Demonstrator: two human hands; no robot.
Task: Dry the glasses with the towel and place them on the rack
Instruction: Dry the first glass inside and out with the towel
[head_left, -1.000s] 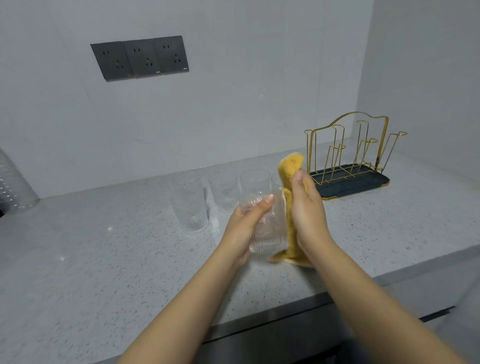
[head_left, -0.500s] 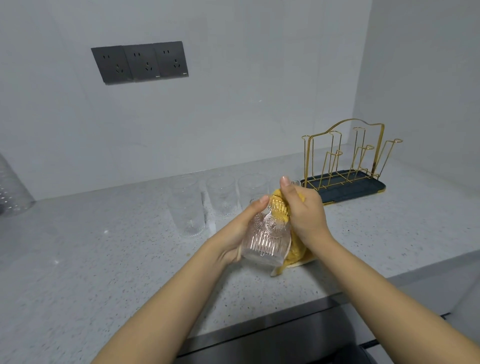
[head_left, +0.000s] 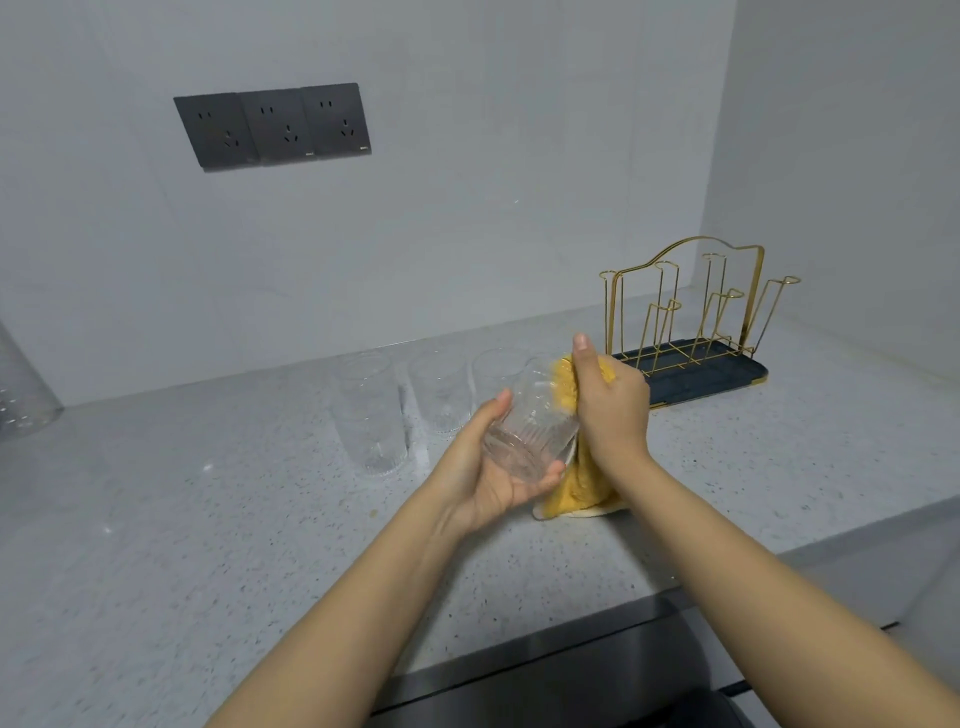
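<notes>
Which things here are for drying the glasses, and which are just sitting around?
For the job:
- held glass, in the left hand
- yellow towel, in the right hand
- three waiting glasses
- gold rack, no glasses on it yet

Just there:
- wall sockets
- clear container at the left edge
- counter

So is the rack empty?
Empty: the gold wire rack holds no glasses; its prongs stand bare above the dark tray.
</notes>
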